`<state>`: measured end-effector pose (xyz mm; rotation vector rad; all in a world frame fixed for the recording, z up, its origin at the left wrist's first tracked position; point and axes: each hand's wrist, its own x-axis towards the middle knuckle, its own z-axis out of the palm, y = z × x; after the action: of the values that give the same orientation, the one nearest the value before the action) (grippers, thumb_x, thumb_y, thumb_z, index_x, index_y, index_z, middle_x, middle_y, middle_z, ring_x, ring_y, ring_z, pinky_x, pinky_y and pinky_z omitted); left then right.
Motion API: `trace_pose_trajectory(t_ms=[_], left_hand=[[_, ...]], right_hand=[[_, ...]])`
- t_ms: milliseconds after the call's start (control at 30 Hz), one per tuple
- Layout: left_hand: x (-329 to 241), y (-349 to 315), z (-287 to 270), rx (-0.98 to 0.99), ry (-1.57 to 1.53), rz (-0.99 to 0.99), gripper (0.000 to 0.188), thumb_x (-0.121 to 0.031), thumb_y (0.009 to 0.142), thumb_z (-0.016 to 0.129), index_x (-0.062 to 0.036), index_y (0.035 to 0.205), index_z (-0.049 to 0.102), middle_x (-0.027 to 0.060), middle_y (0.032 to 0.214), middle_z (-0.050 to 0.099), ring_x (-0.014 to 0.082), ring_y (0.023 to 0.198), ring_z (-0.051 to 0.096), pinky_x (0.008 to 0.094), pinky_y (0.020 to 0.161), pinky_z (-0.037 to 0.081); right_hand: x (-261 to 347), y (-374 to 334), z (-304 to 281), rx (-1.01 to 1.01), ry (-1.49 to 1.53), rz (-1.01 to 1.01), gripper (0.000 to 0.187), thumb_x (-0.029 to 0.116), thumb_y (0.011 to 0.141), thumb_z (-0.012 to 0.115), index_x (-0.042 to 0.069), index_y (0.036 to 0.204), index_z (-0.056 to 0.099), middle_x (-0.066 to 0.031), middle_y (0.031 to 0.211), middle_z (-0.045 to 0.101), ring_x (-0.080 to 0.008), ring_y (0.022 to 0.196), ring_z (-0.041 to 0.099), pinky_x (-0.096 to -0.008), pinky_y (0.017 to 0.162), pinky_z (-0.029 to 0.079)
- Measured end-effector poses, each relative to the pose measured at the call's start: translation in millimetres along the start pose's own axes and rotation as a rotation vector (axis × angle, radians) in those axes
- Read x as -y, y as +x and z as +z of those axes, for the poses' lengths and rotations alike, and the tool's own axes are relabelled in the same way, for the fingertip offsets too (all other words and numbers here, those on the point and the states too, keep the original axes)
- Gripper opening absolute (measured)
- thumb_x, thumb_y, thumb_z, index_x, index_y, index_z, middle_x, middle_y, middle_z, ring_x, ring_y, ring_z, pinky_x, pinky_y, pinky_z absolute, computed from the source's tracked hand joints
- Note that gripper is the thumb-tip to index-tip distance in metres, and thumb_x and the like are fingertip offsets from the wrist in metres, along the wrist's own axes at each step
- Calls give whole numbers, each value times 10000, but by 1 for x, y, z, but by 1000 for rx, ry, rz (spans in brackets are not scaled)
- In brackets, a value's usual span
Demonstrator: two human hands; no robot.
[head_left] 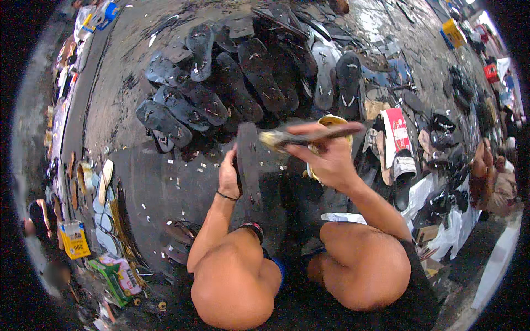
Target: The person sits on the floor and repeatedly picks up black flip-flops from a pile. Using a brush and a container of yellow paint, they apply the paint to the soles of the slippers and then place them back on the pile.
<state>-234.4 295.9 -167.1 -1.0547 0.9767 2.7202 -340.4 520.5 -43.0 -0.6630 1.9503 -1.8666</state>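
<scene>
My left hand (228, 175) grips a dark shoe sole (250, 157), held up on edge so that its long face is turned to the right. In my right hand (334, 163) is a brush (271, 140) with a pale yellowish head and a dark handle, blurred by motion. The brush head points left, just short of the sole's upper part. Behind my right hand a yellowish can (332, 119) shows partly; the hand hides much of it. Ahead lies a heap of dark sandal soles (254, 77), several with thong straps or ends poking through.
Pale insoles (106, 182) and a yellow box (74, 240) lie on the left, near a green and pink packet (117, 278). On the right are a red and white box (396, 135), loose sandals (406, 165) and white plastic sheeting (455, 229). Small scraps dot the dark mat (160, 187).
</scene>
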Motion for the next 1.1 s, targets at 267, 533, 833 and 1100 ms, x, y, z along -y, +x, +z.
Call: trace_pose_trajectory(t_ms=[267,533,833,1100], left_hand=[[-33,-20,42,236,208,271,513,-381,1039,421,-34,1406,514,132,1303,631,270,1152,637,418,980,541],[-34,-5,37,530,-211,173,561,-416,1022,418,-8,1394,517,162,1315,618,297,1161,624,450,1014,513],[-46,-24,58,541,-92,268,503,-309,980,553,-15,1385,501,162,1374,566,295,1249,541,431,1099,418],[-53,7,-118,-23,311,480,587,-416,1023,413,-47,1479,408,169,1455,494,287,1290,532,431,1122,406]], right_hand=[[2,46,34,64,-251,-511,259,12,837,670,75,1083,719,-128,1014,721,-308,942,693,-402,840,528],[-14,48,22,-149,-252,-343,184,137,863,715,101,1043,713,-148,970,718,-363,923,693,-427,804,552],[-5,103,0,-195,-152,-268,160,69,896,713,15,1046,697,-145,969,730,-232,870,720,-343,793,560],[-36,-22,12,154,41,25,162,29,887,726,18,1048,714,-83,1024,743,-196,943,701,-355,840,558]])
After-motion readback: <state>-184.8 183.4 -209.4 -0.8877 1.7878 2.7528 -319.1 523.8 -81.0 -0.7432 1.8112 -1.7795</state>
